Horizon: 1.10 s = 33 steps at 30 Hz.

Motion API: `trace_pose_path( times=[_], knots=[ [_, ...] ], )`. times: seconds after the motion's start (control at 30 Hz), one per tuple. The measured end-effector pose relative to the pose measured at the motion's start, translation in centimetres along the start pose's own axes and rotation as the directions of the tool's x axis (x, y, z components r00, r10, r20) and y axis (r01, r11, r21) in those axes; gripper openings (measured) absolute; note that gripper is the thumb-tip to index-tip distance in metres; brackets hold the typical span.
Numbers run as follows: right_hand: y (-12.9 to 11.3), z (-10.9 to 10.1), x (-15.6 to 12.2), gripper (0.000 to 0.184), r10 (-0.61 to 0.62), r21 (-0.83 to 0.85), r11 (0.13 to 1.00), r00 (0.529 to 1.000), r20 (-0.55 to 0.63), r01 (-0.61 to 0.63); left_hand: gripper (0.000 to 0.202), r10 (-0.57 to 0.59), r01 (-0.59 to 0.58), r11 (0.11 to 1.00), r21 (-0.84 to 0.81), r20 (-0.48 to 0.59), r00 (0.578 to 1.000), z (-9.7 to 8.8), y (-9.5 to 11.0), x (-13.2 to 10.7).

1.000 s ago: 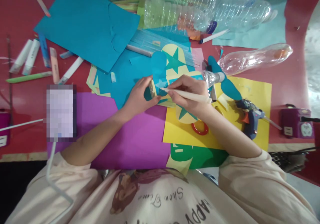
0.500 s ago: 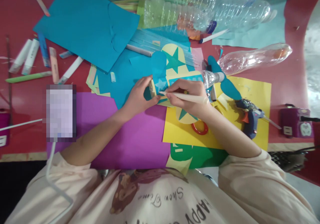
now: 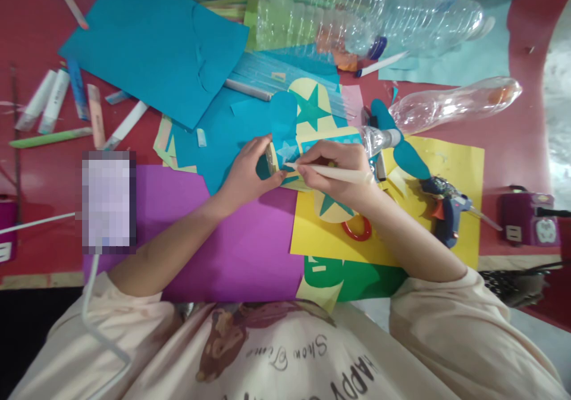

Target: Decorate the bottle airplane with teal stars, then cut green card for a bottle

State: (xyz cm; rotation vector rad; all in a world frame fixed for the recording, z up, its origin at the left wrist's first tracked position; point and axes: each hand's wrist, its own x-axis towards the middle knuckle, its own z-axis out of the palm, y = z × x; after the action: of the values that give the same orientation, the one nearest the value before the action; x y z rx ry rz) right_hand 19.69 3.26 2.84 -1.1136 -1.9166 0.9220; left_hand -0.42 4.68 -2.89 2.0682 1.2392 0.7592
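Note:
A paper-wrapped plastic bottle made up like a plane (image 3: 339, 134) lies on its side between my hands. Blue paper with a pale star covers its near-left end, and a blue fin (image 3: 284, 112) stands up there. My left hand (image 3: 247, 174) grips that end, thumb below and fingers above. In my right hand (image 3: 341, 161) is a white marker pen (image 3: 341, 175), its tip at the blue paper just under the star. Cream wings with green stars (image 3: 312, 104) stick out on both sides. At the bottle's neck sits a blue propeller (image 3: 408, 155).
Clear plastic bottles (image 3: 321, 22) lie along the back. A glue gun (image 3: 447, 216) rests on yellow paper (image 3: 464, 180) to the right. Loose markers (image 3: 56, 101) are scattered left, near a blurred-out device (image 3: 108, 201) with a cable. Purple paper (image 3: 250, 251) lies in front.
Almost nothing differs. The marker tip and my right hand have shifted very slightly; my left hand keeps its hold on the bottle plane.

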Motion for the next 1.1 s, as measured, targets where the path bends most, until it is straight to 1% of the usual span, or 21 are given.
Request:
trace_pose_path(
  times=[0.1,0.23,0.4,0.53,0.73,0.93,1.03,1.1],
  knots=[
    [0.00,0.03,-0.01,0.017,-0.010,0.007,1.000,1.000,-0.027,0.010,0.043,-0.003,0.003,1.000,-0.004,-0.005,1.000,0.08,-0.08,0.01],
    [0.03,0.16,-0.08,0.016,0.017,0.003,1.000,0.997,-0.073,-0.016,0.050,-0.007,0.007,1.000,-0.001,-0.020,1.000,0.20,-0.29,0.00],
    [0.01,0.23,-0.13,0.017,-0.004,-0.004,1.000,0.999,-0.054,0.004,0.046,-0.001,0.001,1.000,-0.012,-0.007,1.000,0.17,-0.33,-0.03],
    [-0.05,0.23,-0.11,0.015,-0.002,-0.006,1.000,0.994,-0.107,0.001,0.047,0.003,-0.003,1.000,0.006,-0.022,1.000,0.22,-0.34,-0.03],
    [-0.09,0.23,-0.17,0.017,-0.025,-0.011,1.000,1.000,-0.013,0.025,0.042,0.000,0.000,1.000,-0.005,0.003,1.000,0.03,-0.07,0.10],
    [-0.02,0.27,-0.19,0.018,-0.024,-0.001,1.000,0.996,-0.081,0.024,0.043,0.016,-0.017,1.000,-0.012,-0.018,1.000,0.11,-0.16,0.00],
    [-0.03,-0.16,-0.10,0.019,-0.015,0.013,1.000,0.993,-0.116,0.016,0.047,-0.004,0.003,1.000,-0.003,-0.014,1.000,0.15,-0.28,-0.10],
    [0.01,-0.43,-0.03,0.021,-0.005,0.017,1.000,0.994,-0.113,0.007,0.049,-0.014,0.014,1.000,0.002,-0.010,1.000,0.18,-0.35,-0.15]
  ],
)
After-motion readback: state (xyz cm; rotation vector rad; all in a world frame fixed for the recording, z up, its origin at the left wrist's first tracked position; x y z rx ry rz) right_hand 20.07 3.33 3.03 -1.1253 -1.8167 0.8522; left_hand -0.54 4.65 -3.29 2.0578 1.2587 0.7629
